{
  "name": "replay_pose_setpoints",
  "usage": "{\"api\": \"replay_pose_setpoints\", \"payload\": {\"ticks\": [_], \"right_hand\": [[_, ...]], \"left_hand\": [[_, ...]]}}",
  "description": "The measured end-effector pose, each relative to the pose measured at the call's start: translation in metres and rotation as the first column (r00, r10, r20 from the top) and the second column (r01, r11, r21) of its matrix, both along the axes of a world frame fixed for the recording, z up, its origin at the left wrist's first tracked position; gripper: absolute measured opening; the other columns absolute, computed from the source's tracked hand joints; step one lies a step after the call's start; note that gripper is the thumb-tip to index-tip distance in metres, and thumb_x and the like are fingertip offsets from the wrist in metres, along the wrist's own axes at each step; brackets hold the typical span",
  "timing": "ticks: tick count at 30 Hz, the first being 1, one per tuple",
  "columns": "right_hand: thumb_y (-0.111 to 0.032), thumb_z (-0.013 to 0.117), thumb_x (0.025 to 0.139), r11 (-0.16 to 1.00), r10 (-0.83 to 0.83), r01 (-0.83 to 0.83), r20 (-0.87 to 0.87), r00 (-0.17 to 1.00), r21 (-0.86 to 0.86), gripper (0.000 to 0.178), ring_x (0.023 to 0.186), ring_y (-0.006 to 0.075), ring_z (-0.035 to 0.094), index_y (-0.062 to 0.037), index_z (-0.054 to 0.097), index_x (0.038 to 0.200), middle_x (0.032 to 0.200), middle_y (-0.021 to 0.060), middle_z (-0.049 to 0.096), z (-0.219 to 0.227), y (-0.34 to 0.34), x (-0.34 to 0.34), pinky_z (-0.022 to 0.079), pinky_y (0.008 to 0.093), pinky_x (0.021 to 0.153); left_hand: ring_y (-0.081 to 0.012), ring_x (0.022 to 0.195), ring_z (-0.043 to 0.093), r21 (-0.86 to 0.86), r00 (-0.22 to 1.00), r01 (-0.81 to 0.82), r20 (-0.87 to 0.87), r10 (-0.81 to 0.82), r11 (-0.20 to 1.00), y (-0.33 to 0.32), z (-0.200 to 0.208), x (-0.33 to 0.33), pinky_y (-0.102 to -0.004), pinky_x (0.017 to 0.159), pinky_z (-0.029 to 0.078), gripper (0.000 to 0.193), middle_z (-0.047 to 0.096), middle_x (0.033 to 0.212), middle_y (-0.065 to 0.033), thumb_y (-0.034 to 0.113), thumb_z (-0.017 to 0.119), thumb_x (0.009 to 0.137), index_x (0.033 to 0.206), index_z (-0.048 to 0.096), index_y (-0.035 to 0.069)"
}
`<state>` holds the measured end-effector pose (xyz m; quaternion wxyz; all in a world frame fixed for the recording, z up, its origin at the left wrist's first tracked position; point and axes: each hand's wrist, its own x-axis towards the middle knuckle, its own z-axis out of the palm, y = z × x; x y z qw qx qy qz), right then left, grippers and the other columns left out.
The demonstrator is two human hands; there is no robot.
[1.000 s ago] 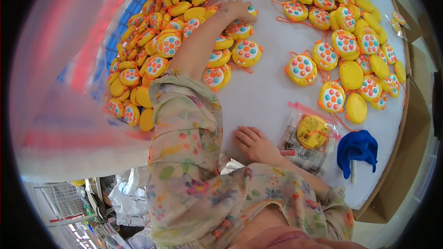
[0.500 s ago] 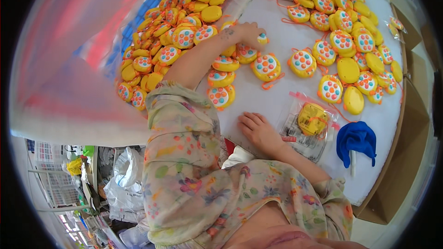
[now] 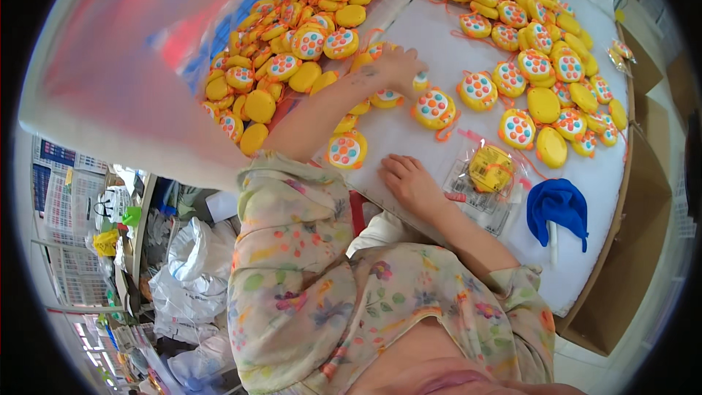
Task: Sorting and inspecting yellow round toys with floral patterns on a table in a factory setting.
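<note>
My left hand reaches over the white table, its fingers curled over a yellow oval toy with a white, coloured-dot face; most of that toy is hidden. Another dotted toy with an orange cord lies just right of it. Several more are partly covered by my forearm, and one toy sits near the table's left edge. My right hand rests flat near the front edge, fingers stretched out, holding nothing. To its right lies a clear bag with a yellow toy inside.
A large heap of the same toys fills a blue-lined container on the left, beside a pinkish-white sheet. Another heap spreads along the table's right side. A blue cloth on a white stick and cardboard boxes are at the right.
My left hand has drawn slightly nearer with the toy under its fingers. The whole view has shifted a little. My right hand stays resting on the table.
</note>
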<state>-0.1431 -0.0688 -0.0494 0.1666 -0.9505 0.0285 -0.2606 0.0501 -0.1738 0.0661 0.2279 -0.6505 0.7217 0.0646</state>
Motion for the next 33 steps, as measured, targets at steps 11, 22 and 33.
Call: {"api": "replay_pose_setpoints", "payload": {"ticks": [11, 22, 33], "right_hand": [[-0.003, 0.062, 0.065, 0.993, -0.062, 0.045, 0.156, 0.986, 0.111, 0.039, 0.107, 0.0307, 0.051, -0.0032, 0.060, 0.104, 0.109, 0.0107, 0.056, 0.003, 0.002, -0.004, 0.045, 0.0384, 0.089], [-0.015, 0.058, 0.082, 0.960, -0.097, 0.065, 0.105, 0.990, 0.273, 0.028, 0.104, 0.0286, 0.053, -0.0028, 0.060, 0.107, 0.106, 0.0135, 0.057, 0.022, 0.019, -0.002, 0.045, 0.0347, 0.087], [-0.022, 0.053, 0.093, -0.227, 0.156, -0.174, 0.212, 0.965, 0.958, 0.053, 0.116, 0.0160, 0.048, -0.0036, 0.031, 0.137, 0.125, 0.0081, 0.048, 0.015, 0.044, -0.006, 0.042, 0.0307, 0.096]], "left_hand": [[-0.0299, 0.122, 0.040, -0.586, 0.506, -0.711, -0.810, -0.295, 0.389, 0.164, -0.034, -0.095, -0.0388, 0.097, 0.039, 0.068, 0.039, 0.129, -0.0154, 0.014, 0.075, 0.065, 0.126, 0.047, 0.008], [-0.0352, 0.122, 0.037, -0.529, 0.523, -0.772, -0.844, -0.122, 0.353, 0.249, -0.054, -0.091, -0.0433, 0.101, 0.034, 0.077, 0.036, 0.133, -0.0185, 0.019, 0.079, 0.063, 0.130, 0.042, 0.010], [-0.0381, 0.127, 0.034, -0.621, 0.687, -0.423, -0.694, -0.213, 0.660, 0.280, -0.053, -0.082, -0.0465, 0.106, 0.028, 0.089, 0.036, 0.138, -0.0194, 0.028, 0.083, 0.059, 0.133, 0.039, 0.006]]}}
